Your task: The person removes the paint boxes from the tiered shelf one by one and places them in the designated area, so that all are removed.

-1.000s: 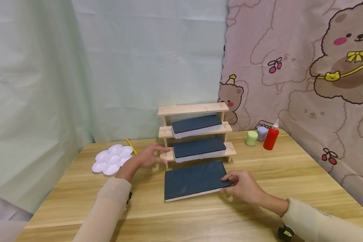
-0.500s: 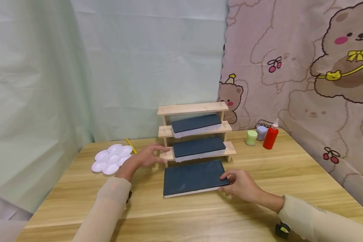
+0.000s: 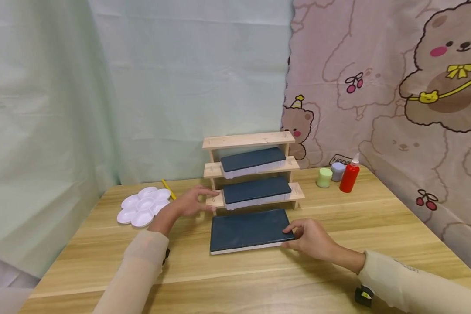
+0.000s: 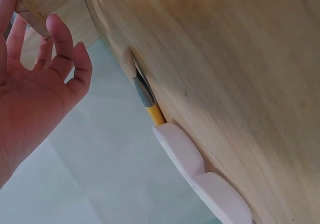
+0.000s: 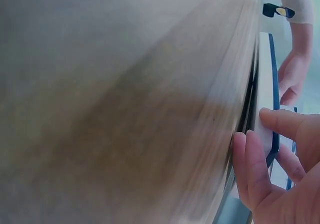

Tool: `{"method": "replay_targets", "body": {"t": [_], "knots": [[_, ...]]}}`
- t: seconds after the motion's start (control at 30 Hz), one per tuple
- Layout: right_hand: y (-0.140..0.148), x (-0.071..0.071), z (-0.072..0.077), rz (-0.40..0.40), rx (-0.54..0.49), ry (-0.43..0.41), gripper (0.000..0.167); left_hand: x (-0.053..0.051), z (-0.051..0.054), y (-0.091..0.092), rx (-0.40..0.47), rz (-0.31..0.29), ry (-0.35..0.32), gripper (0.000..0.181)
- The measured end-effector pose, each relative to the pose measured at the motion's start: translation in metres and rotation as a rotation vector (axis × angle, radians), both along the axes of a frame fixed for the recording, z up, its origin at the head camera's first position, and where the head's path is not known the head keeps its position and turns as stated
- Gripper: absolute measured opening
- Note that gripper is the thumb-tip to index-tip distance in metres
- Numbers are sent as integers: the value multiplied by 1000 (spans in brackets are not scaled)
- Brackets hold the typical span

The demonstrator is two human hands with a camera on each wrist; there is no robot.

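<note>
My right hand (image 3: 312,237) pinches the right front corner of a flat box (image 3: 251,231) with a dark blue lid and white base. It lies on the table in front of a stepped wooden rack (image 3: 249,140). In the right wrist view, thumb and fingers hold the white side of the box (image 5: 265,83) close to the tabletop. My left hand (image 3: 190,203) holds the left end of the rack's lowest step; the left wrist view shows its fingers curled about the wood end (image 4: 32,18). Two more dark-lidded boxes sit on the rack, an upper box (image 3: 253,160) and a lower box (image 3: 257,190).
A white flower-shaped palette (image 3: 145,205) and a yellow-handled paintbrush (image 3: 168,189) lie at the left. At the back right stand a green-lidded jar (image 3: 324,178), a purple jar (image 3: 337,171) and a red squeeze bottle (image 3: 349,176). Curtains hang behind the table.
The flat box has slid slightly left and toward the rack, with my right hand still on its corner. My left hand keeps its place on the rack.
</note>
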State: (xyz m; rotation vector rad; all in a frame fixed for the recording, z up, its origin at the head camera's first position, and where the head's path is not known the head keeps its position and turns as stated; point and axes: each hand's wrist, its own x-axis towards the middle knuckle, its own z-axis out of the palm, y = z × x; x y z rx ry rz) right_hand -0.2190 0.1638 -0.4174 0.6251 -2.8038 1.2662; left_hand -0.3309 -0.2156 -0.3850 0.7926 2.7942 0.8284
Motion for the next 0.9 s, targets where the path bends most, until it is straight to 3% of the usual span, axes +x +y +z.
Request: {"method": "replay_targets", "body": {"t": [0.17, 0.9], "knots": [[0, 1, 2, 16, -2, -30, 28, 0, -1, 0, -3, 2, -1, 52], [-2, 1, 5, 71, 60, 20, 26, 1, -2, -2, 20, -1, -4, 53]]}}
